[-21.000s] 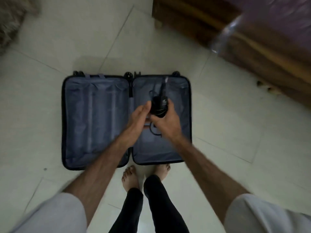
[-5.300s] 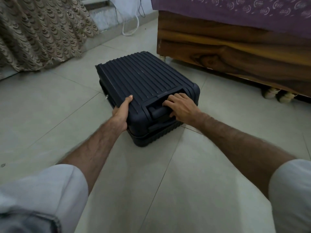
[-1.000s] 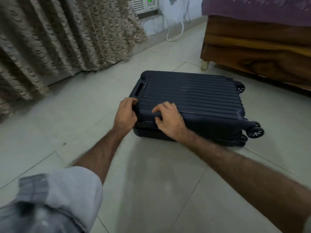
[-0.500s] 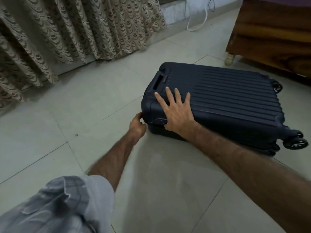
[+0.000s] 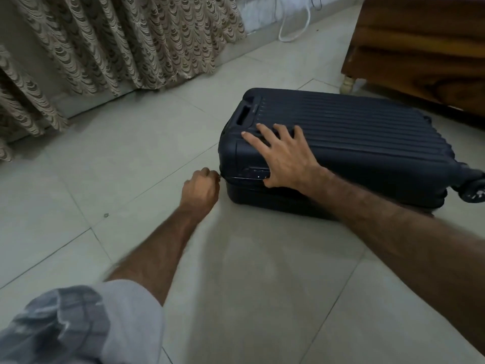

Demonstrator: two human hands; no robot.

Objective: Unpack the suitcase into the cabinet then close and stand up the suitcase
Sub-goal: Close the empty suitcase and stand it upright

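Pressing suitcase (image 5: 354,132) with flat, splayed right hand (image 5: 284,156); left hand (image 5: 200,189) pinches zipper pull (image 5: 220,175).

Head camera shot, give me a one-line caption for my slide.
Right hand presses flat on the closed dark suitcase lying on the tiled floor while the left hand pinches the zipper pull at its corner.

A dark suitcase (image 5: 367,143) lies flat on the tiled floor (image 5: 131,179), centre right. The right hand (image 5: 283,156) presses its top, fingers (image 5: 253,139) spread; the left hand (image 5: 200,189) pinches the zipper at its corner.
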